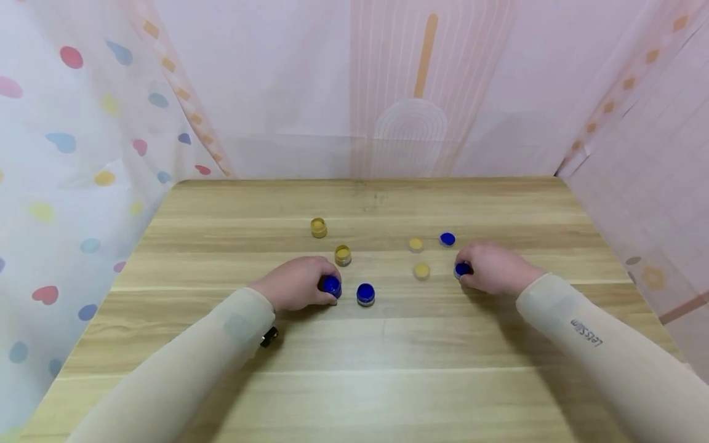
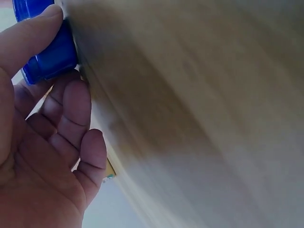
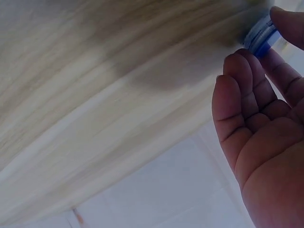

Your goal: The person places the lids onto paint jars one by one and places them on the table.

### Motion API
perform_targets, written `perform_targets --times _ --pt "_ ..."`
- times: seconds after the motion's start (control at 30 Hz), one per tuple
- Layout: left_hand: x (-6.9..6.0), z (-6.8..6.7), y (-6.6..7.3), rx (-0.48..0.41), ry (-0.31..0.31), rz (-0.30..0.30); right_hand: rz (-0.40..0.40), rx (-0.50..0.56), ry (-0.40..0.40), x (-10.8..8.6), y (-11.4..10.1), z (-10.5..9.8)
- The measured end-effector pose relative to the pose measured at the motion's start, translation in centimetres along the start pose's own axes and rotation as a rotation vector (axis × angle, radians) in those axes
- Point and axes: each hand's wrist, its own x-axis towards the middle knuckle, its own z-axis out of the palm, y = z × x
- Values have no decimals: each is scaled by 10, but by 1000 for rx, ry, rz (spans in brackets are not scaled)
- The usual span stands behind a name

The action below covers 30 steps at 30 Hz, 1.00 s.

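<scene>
In the head view my left hand (image 1: 301, 283) grips a small open jar of blue paint (image 1: 332, 285) at the table's middle. The left wrist view shows that blue jar (image 2: 54, 54) between thumb and fingers. Just right of it stands a second blue paint jar (image 1: 365, 294), untouched. Over on the right, my right hand (image 1: 493, 267) pinches a round blue lid (image 1: 462, 269); in the right wrist view the lid's edge (image 3: 261, 35) shows between thumb and fingertips, close to the tabletop. Another blue lid (image 1: 447, 239) lies just beyond that hand.
Behind the blue jars stand two yellow paint jars, a nearer one (image 1: 343, 255) and a farther one (image 1: 318, 227). Two yellow lids (image 1: 415, 245) lie left of the blue lids. Patterned cloth (image 1: 288, 92) hangs around the wooden table (image 1: 354, 394).
</scene>
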Motion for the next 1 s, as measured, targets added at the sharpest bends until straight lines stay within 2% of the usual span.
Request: perform_targets --times 0.13,0.37,0.63,0.8,1.0 --pt "3 1 0 3 10 -1 6 29 44 2 -2 -2" --pt "6 -4 -1 -112 60 -33 25 63 112 7 -12 -10" --pt "13 -15 11 -175 136 1 -13 151 223 9 -33 -20" --pt "18 -16 21 -232 148 9 -74 217 255 13 -54 -22" --pt "28 -16 33 -284 160 65 -190 274 293 18 -84 -29"
